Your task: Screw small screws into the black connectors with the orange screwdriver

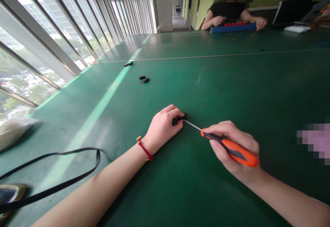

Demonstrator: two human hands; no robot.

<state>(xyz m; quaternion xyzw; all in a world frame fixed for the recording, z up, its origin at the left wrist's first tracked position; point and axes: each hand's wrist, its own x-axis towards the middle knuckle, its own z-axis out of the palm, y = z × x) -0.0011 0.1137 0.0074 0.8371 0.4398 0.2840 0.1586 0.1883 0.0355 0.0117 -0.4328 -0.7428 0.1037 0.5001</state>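
My left hand (165, 127) is closed on a small black part (184, 115), holding it against the green tabletop (165, 185). The fingers cover much of this part, so its exact kind does not show. In my right hand (237, 148) is a screwdriver (239, 152) with an orange and dark grey handle. Its thin metal shaft slants up and left, and the tip meets the black part near my left fingertips. Whether the tip sits in a screw is too small to tell.
Farther up the table lie two small black pieces (145, 80) and another black piece (128, 64). A black strap (74, 182) loops at lower left, near a whitish bag (14, 131). Metal railings (77, 21) border the left side. Across the table, a person (229, 14) holds a blue tray (233, 28).
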